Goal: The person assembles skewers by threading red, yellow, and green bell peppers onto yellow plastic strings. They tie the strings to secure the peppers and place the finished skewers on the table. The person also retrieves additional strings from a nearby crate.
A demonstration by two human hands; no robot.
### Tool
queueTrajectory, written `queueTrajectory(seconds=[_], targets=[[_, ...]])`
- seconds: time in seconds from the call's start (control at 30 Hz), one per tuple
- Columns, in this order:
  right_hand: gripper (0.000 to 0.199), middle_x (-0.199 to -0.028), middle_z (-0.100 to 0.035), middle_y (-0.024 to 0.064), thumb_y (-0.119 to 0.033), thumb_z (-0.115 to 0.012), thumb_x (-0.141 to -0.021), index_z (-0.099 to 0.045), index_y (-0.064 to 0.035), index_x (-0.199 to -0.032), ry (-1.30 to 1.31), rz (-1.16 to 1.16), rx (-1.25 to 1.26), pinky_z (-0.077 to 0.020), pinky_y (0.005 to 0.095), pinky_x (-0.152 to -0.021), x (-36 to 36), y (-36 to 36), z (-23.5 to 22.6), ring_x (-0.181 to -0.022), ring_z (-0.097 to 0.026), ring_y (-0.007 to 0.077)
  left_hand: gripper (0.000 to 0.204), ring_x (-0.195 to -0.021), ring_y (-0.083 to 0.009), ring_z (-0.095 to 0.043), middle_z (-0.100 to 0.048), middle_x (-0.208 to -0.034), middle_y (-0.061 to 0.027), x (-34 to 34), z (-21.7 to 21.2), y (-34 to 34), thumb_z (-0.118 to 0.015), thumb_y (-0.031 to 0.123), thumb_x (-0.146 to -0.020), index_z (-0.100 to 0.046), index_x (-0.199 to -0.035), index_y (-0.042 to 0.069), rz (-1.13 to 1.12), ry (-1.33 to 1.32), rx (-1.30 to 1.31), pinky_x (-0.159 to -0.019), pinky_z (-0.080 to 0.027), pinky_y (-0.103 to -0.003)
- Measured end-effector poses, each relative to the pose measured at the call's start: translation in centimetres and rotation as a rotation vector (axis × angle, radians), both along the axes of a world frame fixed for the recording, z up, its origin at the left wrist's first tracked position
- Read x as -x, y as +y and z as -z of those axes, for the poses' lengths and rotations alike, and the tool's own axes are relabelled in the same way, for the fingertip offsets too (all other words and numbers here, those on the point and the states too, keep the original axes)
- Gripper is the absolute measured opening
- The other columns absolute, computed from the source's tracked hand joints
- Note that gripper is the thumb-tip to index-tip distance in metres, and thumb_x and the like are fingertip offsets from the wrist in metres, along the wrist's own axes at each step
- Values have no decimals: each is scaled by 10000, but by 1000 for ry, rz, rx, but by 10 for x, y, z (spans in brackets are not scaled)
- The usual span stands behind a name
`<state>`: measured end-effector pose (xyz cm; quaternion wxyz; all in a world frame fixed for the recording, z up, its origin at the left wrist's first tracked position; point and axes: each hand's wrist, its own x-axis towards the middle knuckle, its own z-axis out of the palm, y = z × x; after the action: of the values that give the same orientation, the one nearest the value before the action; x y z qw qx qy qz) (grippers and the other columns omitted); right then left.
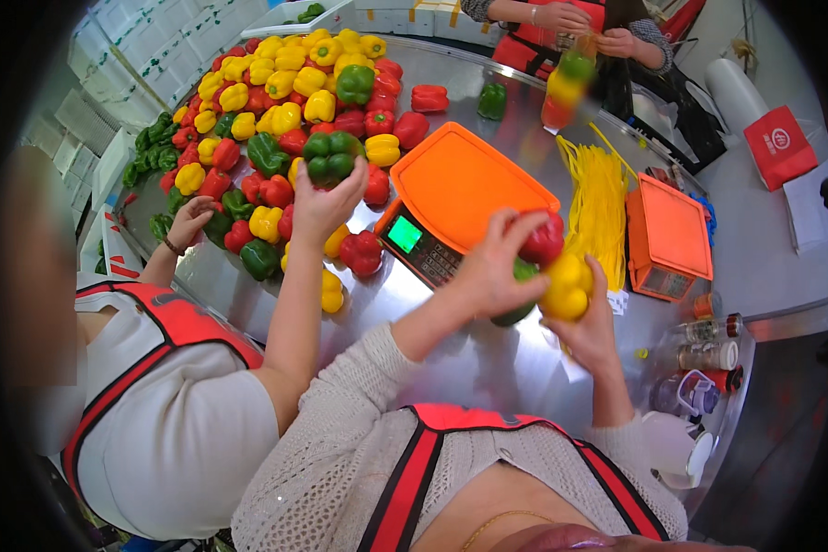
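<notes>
Above the metal table, in front of my chest, three bell peppers are bunched between my hands. My left hand (499, 267) is closed round a red bell pepper (545, 237) and a green bell pepper (515, 315), which it partly hides. Against these two sits a yellow bell pepper (569, 285), with my right hand (591, 324) closed round its lower right side. Just beyond my left hand stands an orange-topped scale (465, 179) with a lit green display. Long yellow mesh strips (591, 198) lie beyond my right hand.
At my left a co-worker holds a green bell pepper (331, 158) over a heap of peppers (285, 87). Another person across the table holds a netted stack of peppers (569, 85). A smaller orange scale (670, 230) and several bottles (708, 356) stand at the right.
</notes>
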<state>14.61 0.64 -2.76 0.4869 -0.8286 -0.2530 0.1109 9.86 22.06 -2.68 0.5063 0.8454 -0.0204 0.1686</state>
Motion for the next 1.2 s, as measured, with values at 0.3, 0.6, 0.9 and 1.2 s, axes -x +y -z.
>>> queueTrajectory(seconds=[0.3, 0.6, 0.9, 1.2], targets=[[1049, -1355, -470, 226, -220, -845, -640, -251, -87, -1495, -43, 126, 415, -448, 437, -1021, 119, -118, 136, -1221, -505, 411, 921, -1179, -463, -511, -359, -1379, -271, 67, 154, -100, -741, 384, -752, -266, -1517, 187, 248, 308, -115, -1001, -459, -471], [1089, -1387, -433, 207, -170, -842, -650, -206, -163, -1535, -121, 146, 343, -427, 439, -1038, 132, -133, 104, -1244, -483, 406, 1161, -1275, -425, -475, -330, -1458, -268, 81, 108, -89, -772, 479, -749, -16, -1557, 127, 363, 497, -348, -1024, -448, -455], [312, -1144, -580, 95, -94, -576, -884, -592, -35, -1190, 681, 282, -516, -497, 268, -823, 143, -160, 39, -944, -601, 191, 1123, -1280, -421, -436, -362, -1411, -280, 126, 104, -91, -822, 425, -720, -143, -1527, 43, 192, 327, -184, -1052, -408, -451], [335, -1219, -596, 100, -31, -553, -908, -552, -8, -1242, 737, -147, -899, -486, 333, -1005, 142, -125, 23, -1118, -605, 197, 525, -1071, -174, -606, -590, -1217, -88, 143, 13, -154, -682, 68, -861, -481, -1340, -9, 528, 593, 857, -931, -482, -294]])
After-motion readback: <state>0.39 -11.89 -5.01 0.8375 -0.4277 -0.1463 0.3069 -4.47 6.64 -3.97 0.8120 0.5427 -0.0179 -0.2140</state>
